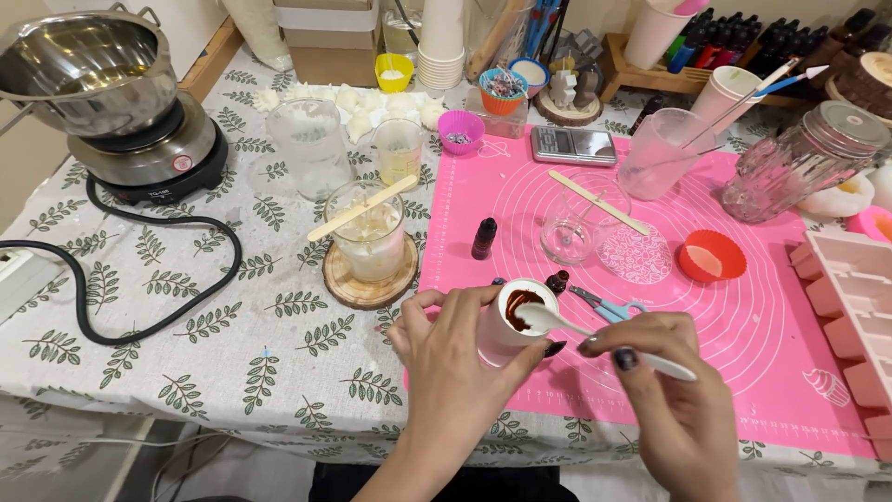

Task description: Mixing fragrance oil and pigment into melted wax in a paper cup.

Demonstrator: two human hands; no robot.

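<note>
At the pink mat's near edge, the left hand wraps a white cup; the right hand pinches a white spoon, bowl over the cup's rim

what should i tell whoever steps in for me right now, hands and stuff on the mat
Left hand: wrapped around the white paper cup, holding it upright at the near edge of the pink mat.
Right hand: fingers pinch the white spoon, its bowl over the cup's rim.
Done: dark brown liquid is in the cup and on the spoon.
Left: clear glass with a wooden stick across it looks empty; small dark bottle stands capped.
</note>
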